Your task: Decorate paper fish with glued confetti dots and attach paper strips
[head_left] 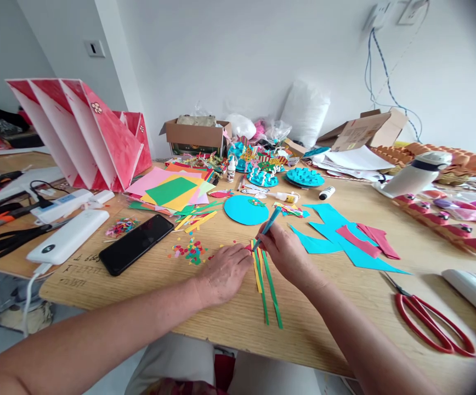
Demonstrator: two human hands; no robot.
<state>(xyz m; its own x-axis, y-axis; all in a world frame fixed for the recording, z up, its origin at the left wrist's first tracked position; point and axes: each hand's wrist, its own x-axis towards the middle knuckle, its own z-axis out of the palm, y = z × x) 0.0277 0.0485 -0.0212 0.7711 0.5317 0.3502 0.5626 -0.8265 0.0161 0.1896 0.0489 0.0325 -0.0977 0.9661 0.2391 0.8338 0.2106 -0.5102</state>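
My right hand (286, 253) is closed round a blue pen (271, 221), its tip down by the fingertips of my left hand (226, 272). The left fingers are bent together and hold a small red paper piece (248, 247), mostly hidden, against the table. Green paper strips (271, 291) and yellow strips (258, 274) lie under and between the hands. Just beyond them is a blue paper disc (244, 212) with a small green decoration on its upper right. Left of my left hand, colourful paper dots (192, 251) are scattered.
A black phone (136, 244), a white power bank (68, 237) and coloured paper sheets (172, 189) lie on the left. Blue paper offcuts (336, 230) and red-handled scissors (431, 323) are on the right. Glue bottles (230, 170) and decorated blue pieces (262, 176) stand farther back.
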